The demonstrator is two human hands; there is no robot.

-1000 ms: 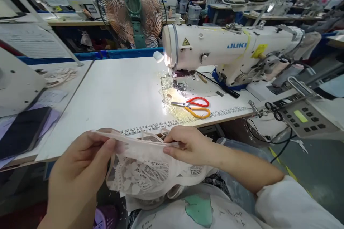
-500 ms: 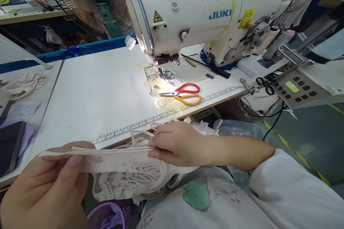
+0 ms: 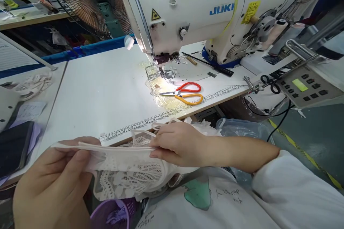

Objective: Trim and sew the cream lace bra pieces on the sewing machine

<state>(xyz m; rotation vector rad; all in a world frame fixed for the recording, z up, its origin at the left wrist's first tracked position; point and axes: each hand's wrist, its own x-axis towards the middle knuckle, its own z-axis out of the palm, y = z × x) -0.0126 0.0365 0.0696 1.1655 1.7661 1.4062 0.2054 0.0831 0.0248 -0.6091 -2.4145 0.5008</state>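
Note:
A white lace garment point(image 3: 126, 173) with a pale elastic band along its top edge hangs over my lap, just in front of the table edge. My left hand point(image 3: 53, 186) pinches the band's left end between thumb and fingers. My right hand point(image 3: 177, 143) is closed on the band's right part, stretching it level between the two hands. Lace hangs below the band, and more fabric bunches behind my right hand.
A white JUKI sewing machine point(image 3: 204, 14) stands on the white table point(image 3: 102, 89), with red and yellow scissors point(image 3: 185, 93) near its lit needle. A control panel point(image 3: 309, 87) sits right, a fan point(image 3: 88, 0) behind, a purple basket point(image 3: 113, 216) below, a dark phone point(image 3: 13, 146) left.
The view has dropped and drawn closer to the machine. My left hand slid left along the band, stretching it out longer, then shifted slightly right. My right hand keeps its grip.

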